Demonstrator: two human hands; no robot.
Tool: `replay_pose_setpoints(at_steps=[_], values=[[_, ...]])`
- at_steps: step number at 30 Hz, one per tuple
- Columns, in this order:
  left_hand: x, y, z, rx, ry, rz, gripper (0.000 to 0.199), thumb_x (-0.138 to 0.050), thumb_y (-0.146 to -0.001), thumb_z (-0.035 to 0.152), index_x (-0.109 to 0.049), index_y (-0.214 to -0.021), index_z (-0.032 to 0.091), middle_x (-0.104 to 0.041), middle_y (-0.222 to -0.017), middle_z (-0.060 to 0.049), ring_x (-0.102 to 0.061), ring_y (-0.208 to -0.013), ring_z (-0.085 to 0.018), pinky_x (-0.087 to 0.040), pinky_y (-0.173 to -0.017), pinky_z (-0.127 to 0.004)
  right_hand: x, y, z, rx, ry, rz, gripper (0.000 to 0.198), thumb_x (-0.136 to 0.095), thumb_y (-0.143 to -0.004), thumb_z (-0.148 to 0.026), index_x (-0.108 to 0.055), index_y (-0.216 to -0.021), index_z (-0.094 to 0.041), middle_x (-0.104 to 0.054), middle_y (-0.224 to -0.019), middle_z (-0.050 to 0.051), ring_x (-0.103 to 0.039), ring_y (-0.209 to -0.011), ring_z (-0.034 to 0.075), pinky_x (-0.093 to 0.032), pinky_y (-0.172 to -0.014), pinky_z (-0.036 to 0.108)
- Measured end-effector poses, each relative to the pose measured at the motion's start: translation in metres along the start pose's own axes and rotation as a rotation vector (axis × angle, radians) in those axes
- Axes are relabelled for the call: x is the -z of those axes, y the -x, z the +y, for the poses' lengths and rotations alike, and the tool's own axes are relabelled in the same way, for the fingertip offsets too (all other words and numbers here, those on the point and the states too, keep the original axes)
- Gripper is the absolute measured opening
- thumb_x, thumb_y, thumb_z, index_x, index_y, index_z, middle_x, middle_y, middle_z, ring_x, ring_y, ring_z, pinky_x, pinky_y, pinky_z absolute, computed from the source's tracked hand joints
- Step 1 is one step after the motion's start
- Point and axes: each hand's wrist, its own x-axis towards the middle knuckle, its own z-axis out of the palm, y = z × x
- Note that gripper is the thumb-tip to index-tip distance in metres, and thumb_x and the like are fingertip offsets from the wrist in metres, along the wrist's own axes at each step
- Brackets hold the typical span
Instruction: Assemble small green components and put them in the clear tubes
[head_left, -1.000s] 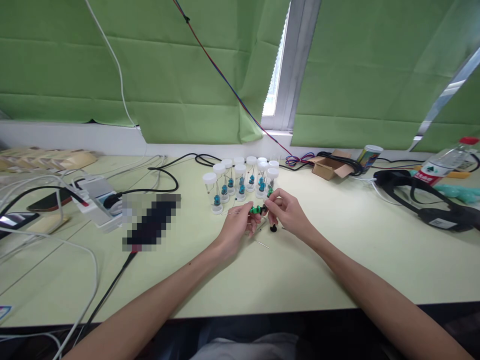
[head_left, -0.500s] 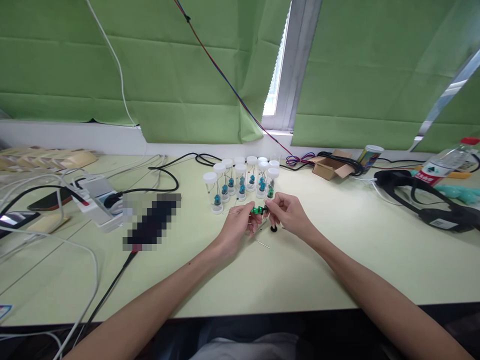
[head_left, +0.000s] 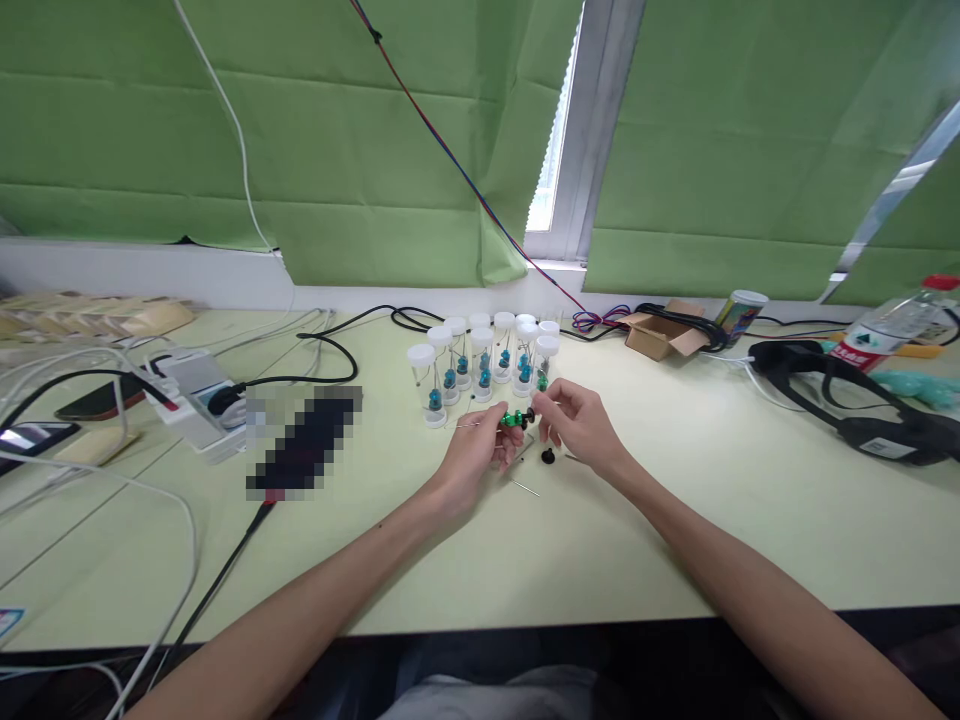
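Observation:
Between the thumb and fingers of my left hand is a small green metal part with a black round end pointing right. My right hand is closed, its thumb and index fingertips beside that black end. Whether they touch it or pinch something small, I cannot tell. Below the hands lie a black disc-like piece and a thin metal rod. Another thin dark rod shows under my right hand. Behind stand several clear tubes with white caps, most holding blue parts.
On the left are a white power strip, tangled cables and a blurred-out dark object. A cardboard box, a printed can, a plastic bottle and a black headset stand to the right.
My right hand has shifted slightly up and its fingertips have drawn off the black end a little, uncovering more of it. My left hand keeps its place with the green part.

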Motion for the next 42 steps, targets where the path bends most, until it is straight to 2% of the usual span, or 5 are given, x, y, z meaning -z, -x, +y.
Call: replay_pose_setpoints(at_steps=[4,7,21,31,42], values=[[0.0011,-0.0013,-0.0016,-0.01,0.005,-0.001,0.036,-0.057,-0.085,0.047,-0.061,-0.067,0.015,-0.06,-0.066,-0.004,-0.047,-0.048,-0.01,-0.035,-0.046,-0.024,0.001,0.001,-0.0022,0.019,-0.051,-0.056,0.035,-0.072,-0.082,-0.049,-0.057,-0.096,-0.02,-0.065,-0.095,0.005,-0.062,-0.062,0.013,-0.045,-0.045,0.024],[0.0018,-0.0023,-0.0028,-0.008,0.016,0.0,0.034,-0.058,-0.085,0.045,-0.062,-0.069,0.015,-0.06,-0.066,-0.003,-0.047,-0.049,-0.01,-0.034,-0.045,-0.024,0.001,0.0019,-0.0031,0.032,-0.068,-0.12,0.033,-0.071,-0.084,-0.044,-0.055,-0.103,-0.021,-0.063,-0.101,0.005,-0.061,-0.063,0.012,-0.046,-0.047,0.024],[0.0002,-0.0008,-0.0027,-0.013,-0.04,-0.011,0.036,-0.055,-0.086,0.045,-0.06,-0.066,0.015,-0.059,-0.065,-0.004,-0.048,-0.048,-0.009,-0.034,-0.045,-0.024,-0.0006,0.0025,-0.004,0.034,-0.01,-0.117,0.021,-0.063,-0.09,-0.039,-0.059,-0.093,-0.019,-0.06,-0.081,0.0,-0.056,-0.053,0.009,-0.046,-0.049,0.026],[0.0002,-0.0002,-0.0046,-0.018,-0.066,-0.045,0.039,-0.055,-0.087,0.047,-0.06,-0.065,0.014,-0.06,-0.066,-0.005,-0.047,-0.048,-0.009,-0.033,-0.044,-0.024,-0.0003,0.0018,-0.0071,-0.001,0.004,-0.112,0.032,-0.063,-0.089,-0.048,-0.057,-0.079,-0.018,-0.059,-0.061,-0.003,-0.051,-0.046,0.009,-0.042,-0.046,0.023],[-0.0011,0.0013,-0.0033,-0.01,-0.058,-0.062,0.04,-0.057,-0.086,0.049,-0.058,-0.065,0.015,-0.06,-0.066,-0.005,-0.047,-0.049,-0.009,-0.034,-0.044,-0.024,-0.0012,0.0012,-0.004,-0.027,0.019,-0.111,0.038,-0.058,-0.09,-0.054,-0.055,-0.075,-0.019,-0.06,-0.056,-0.002,-0.051,-0.041,0.01,-0.041,-0.043,0.024]])
